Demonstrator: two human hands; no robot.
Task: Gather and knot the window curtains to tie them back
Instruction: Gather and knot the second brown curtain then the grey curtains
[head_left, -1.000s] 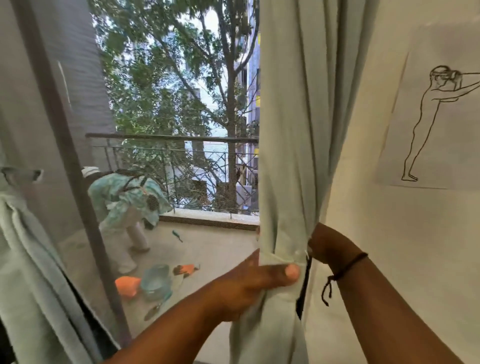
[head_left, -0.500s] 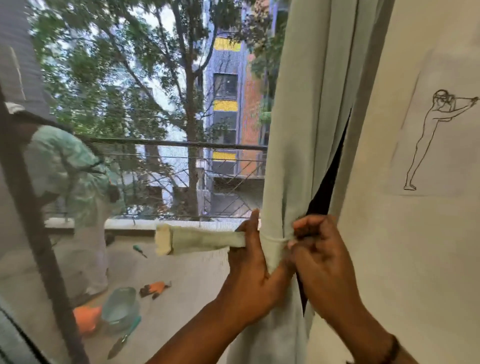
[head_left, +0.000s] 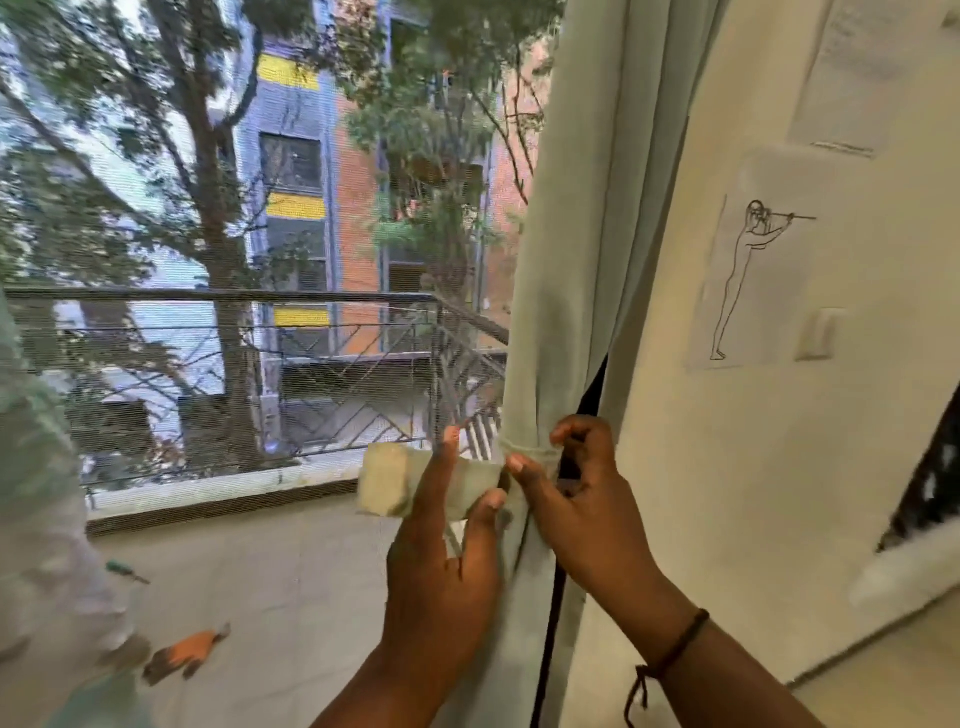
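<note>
- Curtain (head_left: 582, 249) hung at right edge of the window, pale green soft fabric, gathered into vertical folds and cinched by a narrow band (head_left: 530, 448) of the same cloth at hand height.
- Tie strip (head_left: 387, 486), flat with a squared-off end, stuck out left from the cinch, roughly level.
- Cream wall (head_left: 727, 467) sat just right of the curtain, smooth matte; taped on it a paper sheet with a line drawing (head_left: 743, 275) of a standing figure, pale switch plate (head_left: 820, 333) beside it.
- Beyond the mesh screen: balcony floor, metal railing (head_left: 249, 332) with diagonal bars, trees, brick-and-grey building, blurred orange tool (head_left: 184, 652) on the floor.
- Left hand (head_left: 447, 545) was raised palm away, thumb and fingers pinching the tie strip near the cinch.
- Right hand (head_left: 576, 493) was curled, fingertips gripping the band at the curtain; dark cord bracelet (head_left: 670, 654) on that wrist.
</note>
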